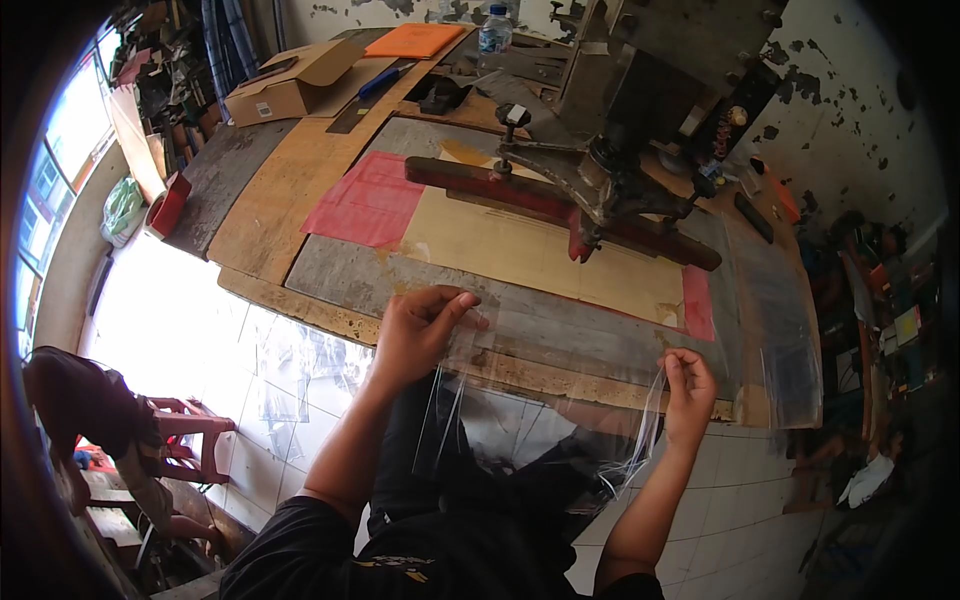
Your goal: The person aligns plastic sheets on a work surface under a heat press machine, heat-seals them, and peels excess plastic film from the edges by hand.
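Note:
A clear plastic sheet (540, 385) hangs between my hands at the front edge of the worktable. My left hand (425, 325) pinches its upper left part, thumb against fingers. At the opposite side my right hand (688, 392) grips the sheet's edge, where pale, thin strips dangle below the fingers. Beyond the hands lies a cream sheet (540, 245) with pink pieces (365, 200) at its ends, on a grey board. Over it stands a press (610, 170) with a long dark red bar (560, 205). The clear sheet's exact outline is hard to make out.
An open cardboard box (290, 85), a blue-handled cutter (380, 82), an orange folder (415, 40) and a water bottle (495, 30) sit at the back. Clear sheets (790, 385) are stacked at the right edge. Another person (90, 420) is at the lower left beside a red stool (190, 440).

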{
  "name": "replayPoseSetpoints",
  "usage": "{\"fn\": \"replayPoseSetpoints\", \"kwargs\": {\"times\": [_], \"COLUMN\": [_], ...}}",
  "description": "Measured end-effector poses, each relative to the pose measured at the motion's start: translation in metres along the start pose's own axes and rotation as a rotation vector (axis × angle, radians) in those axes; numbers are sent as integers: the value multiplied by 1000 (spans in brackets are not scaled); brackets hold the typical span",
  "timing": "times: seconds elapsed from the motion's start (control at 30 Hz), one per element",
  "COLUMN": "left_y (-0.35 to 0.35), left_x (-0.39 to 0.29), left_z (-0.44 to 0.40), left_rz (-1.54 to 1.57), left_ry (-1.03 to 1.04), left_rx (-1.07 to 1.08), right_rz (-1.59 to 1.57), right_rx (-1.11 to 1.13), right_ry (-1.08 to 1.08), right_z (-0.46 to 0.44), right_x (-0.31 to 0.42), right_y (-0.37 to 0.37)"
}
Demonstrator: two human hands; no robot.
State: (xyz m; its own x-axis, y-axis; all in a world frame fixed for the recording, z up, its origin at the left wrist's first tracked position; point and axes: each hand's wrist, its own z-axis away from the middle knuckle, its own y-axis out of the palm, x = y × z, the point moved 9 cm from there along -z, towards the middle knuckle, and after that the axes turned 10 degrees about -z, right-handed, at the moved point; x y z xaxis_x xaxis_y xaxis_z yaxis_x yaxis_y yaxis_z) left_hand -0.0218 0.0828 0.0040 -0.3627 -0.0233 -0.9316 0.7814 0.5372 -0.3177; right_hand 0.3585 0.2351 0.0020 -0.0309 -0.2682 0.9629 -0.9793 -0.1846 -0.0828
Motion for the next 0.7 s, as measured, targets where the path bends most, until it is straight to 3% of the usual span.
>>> {"fn": "replayPoseSetpoints", "kwargs": {"times": [0.7], "left_y": [3], "left_x": [1], "left_z": [1], "left_rz": [-85], "left_ry": [-4], "left_rx": [0], "right_rz": [-41], "right_rx": [-35], "right_ry": [-46], "right_z": [6], "right_x": [-4], "right_y": [0]}}
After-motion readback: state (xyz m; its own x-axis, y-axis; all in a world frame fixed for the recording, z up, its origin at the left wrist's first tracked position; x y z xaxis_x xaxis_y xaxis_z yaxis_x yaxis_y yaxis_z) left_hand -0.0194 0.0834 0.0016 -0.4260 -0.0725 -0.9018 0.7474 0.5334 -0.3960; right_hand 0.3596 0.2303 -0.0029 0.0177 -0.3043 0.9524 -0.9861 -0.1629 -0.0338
